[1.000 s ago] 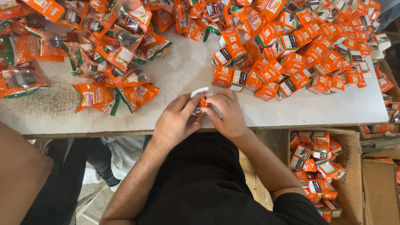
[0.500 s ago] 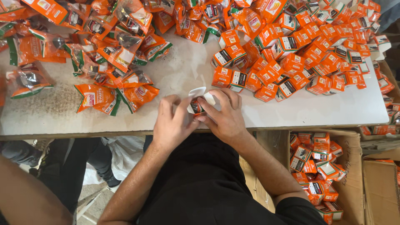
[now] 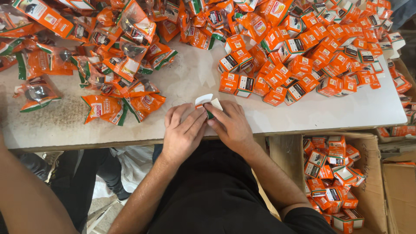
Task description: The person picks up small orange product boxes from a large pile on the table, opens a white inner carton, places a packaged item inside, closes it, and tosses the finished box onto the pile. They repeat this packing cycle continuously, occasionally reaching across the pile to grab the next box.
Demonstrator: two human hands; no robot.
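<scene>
Small box: a small orange carton (image 3: 206, 105) with white flaps open sits at the near edge of the desk, between both hands, resting on or just above the surface.
Left hand: the left hand (image 3: 182, 132) grasps the carton from the left, fingertips pressed on its near side and flap.
Right hand: the right hand (image 3: 232, 125) grasps the same carton from the right, thumb and forefinger pinching its top flap.
Desk: a pale, scuffed desk (image 3: 186, 82), bare just beyond the hands.
Far right: a heap of closed orange boxes (image 3: 312, 52) spreads across the right half of the desk, near the carton.
Far left: a pile of orange and green sachets (image 3: 117, 65) with clear windows lies on the left half.
Near right: an open cardboard box (image 3: 368, 182) below the desk edge holds more orange cartons.
Near left: another person's arm (image 3: 30, 195) crosses the corner, well apart from the hands.
</scene>
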